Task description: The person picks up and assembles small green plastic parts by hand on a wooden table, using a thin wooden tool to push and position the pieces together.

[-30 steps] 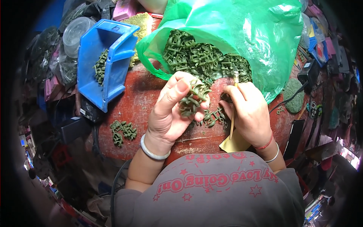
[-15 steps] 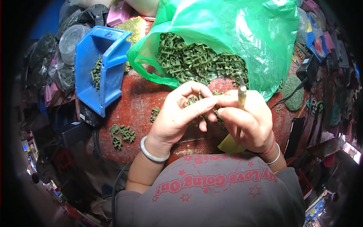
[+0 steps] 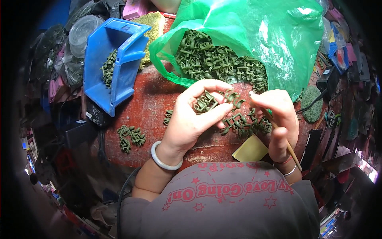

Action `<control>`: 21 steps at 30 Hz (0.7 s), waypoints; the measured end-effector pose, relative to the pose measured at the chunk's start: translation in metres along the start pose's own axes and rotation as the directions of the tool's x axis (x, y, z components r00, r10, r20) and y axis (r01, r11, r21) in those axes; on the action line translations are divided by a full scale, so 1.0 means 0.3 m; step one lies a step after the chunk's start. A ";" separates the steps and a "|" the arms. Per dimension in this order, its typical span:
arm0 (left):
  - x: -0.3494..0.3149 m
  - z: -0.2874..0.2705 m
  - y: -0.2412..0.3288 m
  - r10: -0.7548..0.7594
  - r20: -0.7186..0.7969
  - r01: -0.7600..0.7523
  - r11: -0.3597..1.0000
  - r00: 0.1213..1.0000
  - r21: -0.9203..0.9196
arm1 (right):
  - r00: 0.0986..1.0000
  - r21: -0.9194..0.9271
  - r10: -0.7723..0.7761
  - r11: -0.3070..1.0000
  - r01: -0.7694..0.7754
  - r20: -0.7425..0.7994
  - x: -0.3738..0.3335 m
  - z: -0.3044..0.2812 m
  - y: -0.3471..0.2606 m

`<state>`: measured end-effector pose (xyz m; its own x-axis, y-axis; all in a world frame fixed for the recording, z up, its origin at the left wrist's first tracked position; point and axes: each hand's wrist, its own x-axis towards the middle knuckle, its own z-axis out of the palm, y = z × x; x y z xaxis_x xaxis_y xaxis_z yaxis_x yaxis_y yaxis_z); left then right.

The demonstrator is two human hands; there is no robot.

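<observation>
My left hand (image 3: 195,113) is curled round several small dark-green ring-shaped pieces (image 3: 205,102) lying in its palm. One more green piece (image 3: 234,98) sits at its fingertips, above the thumb. In my right hand (image 3: 280,115) is a thin tool with a light-brown wooden handle (image 3: 293,154), which slants down toward the wrist. The tool's working end is hidden among the fingers. A loose heap of the same green pieces (image 3: 238,124) lies on the red worktop (image 3: 151,93) between and below my hands. The hands are apart.
A green plastic bag (image 3: 286,51) lies open at the back, full of green pieces. To the left stand a blue bin (image 3: 124,79) holding some pieces and a small pile of pieces (image 3: 131,136). A yellow pad (image 3: 250,149) lies near me, and a green oval pad (image 3: 312,104) at right.
My right hand has drawn away to the right from the left hand, and the tool has tipped from upright to slanting. The view has shifted slightly, and the heap below is now more visible.
</observation>
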<state>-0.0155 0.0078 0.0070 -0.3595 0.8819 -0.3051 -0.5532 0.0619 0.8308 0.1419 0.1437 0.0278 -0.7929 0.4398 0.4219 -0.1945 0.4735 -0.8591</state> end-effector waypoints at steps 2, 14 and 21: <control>-0.001 0.001 0.001 0.020 -0.007 -0.020 1.000 1.000 0.024 | 0.991 -0.153 -0.082 0.983 0.098 0.109 0.010 -0.014 -0.003; 0.010 -0.029 0.017 -0.011 0.001 0.011 0.941 1.000 -0.337 | 0.944 -0.459 0.170 0.888 -0.023 0.281 0.004 0.009 0.009; -0.002 0.019 0.002 0.057 -0.078 -0.052 0.996 0.995 0.067 | 0.958 -0.149 0.273 0.954 -0.259 0.083 -0.004 -0.015 -0.019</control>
<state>-0.0114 0.0100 0.0104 -0.4480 0.8447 -0.2928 -0.4823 0.0473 0.8747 0.1465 0.1439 0.0334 -0.8609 0.4875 0.1454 0.1062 0.4517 -0.8858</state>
